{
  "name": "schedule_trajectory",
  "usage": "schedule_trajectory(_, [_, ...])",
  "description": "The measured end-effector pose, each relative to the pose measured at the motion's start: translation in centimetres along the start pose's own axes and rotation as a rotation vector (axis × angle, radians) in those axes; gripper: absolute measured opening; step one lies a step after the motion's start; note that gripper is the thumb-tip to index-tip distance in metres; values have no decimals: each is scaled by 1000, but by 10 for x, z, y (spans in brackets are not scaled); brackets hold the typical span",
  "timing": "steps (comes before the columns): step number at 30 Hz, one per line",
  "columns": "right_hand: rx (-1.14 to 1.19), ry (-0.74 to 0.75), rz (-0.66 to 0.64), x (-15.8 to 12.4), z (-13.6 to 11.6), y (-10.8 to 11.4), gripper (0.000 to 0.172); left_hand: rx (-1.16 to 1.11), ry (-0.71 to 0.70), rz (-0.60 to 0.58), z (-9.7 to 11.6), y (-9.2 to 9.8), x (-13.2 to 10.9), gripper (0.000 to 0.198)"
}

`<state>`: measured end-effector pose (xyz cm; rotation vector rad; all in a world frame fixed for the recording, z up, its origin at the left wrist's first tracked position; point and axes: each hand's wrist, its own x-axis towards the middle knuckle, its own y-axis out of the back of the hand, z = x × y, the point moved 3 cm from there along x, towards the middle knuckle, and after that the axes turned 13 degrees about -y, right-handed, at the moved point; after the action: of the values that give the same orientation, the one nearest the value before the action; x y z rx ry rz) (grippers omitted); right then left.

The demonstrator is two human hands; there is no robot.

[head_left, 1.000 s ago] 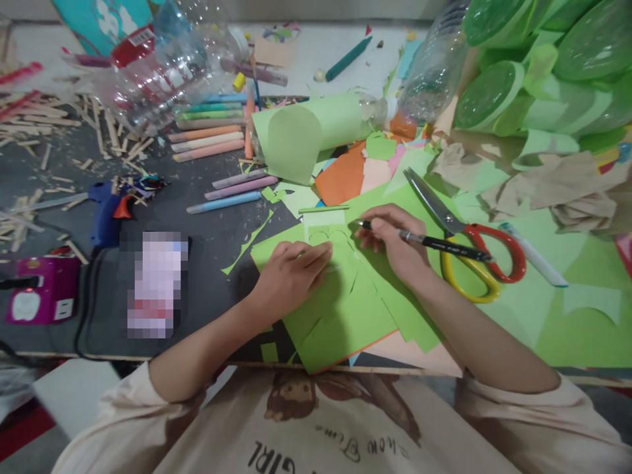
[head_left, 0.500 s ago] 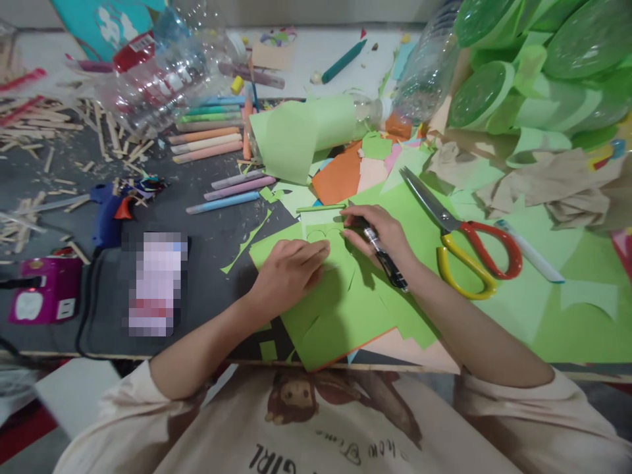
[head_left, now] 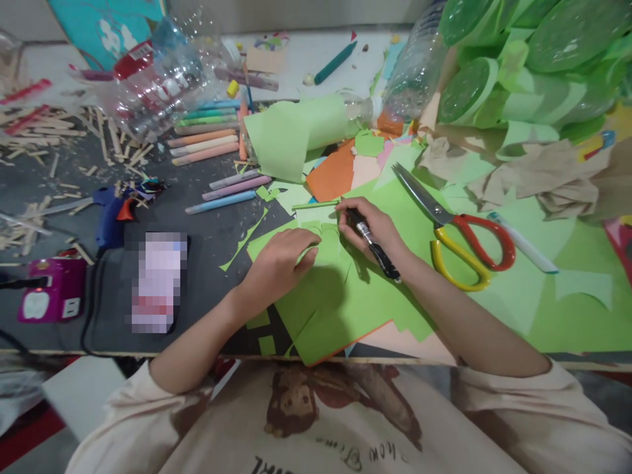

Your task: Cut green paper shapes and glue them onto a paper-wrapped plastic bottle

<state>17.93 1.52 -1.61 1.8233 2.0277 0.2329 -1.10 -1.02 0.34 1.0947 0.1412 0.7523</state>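
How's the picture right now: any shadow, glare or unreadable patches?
Head view: a soft shadow darkens the green paper beside the left hand; head view, upper left: bright highlights speckle the clear bottle; head view, left: the phone screen is coarsely pixelated, unreadable; head view, centre: the pen's lettering is too small to read.
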Motion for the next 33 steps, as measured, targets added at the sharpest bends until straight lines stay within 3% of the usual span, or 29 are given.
schedule_trajectory(3, [168, 10, -57, 0, 1, 5, 26, -73, 48, -38, 2, 6, 6, 25])
schedule_trajectory(8, [372, -14, -68, 3, 5, 12, 33, -257, 304, -67, -2, 13, 19, 16])
schedule_trajectory(11, [290, -1, 5, 3, 7, 12, 29, -415, 403, 61, -7, 12, 22, 12])
schedule_trajectory(14, [65, 58, 87, 1, 7, 8, 26, -696, 456, 233, -10, 3, 22, 12])
schedule_trajectory(17, [-111, 117, 81, -2, 7, 0, 25, -889, 498, 306, -9, -10, 21, 10])
schedule_trajectory(21, [-163, 126, 61, -4, 5, -3, 23, -892, 535, 317, -7, -21, 19, 9])
schedule_trajectory(30, [328, -33, -22, -2, -4, 12, 30, -1001, 539, 466, -12, -17, 17, 12])
schedule_trajectory(33, [349, -59, -25, -8, -10, 8, 34, -1055, 521, 408, -9, -14, 17, 22])
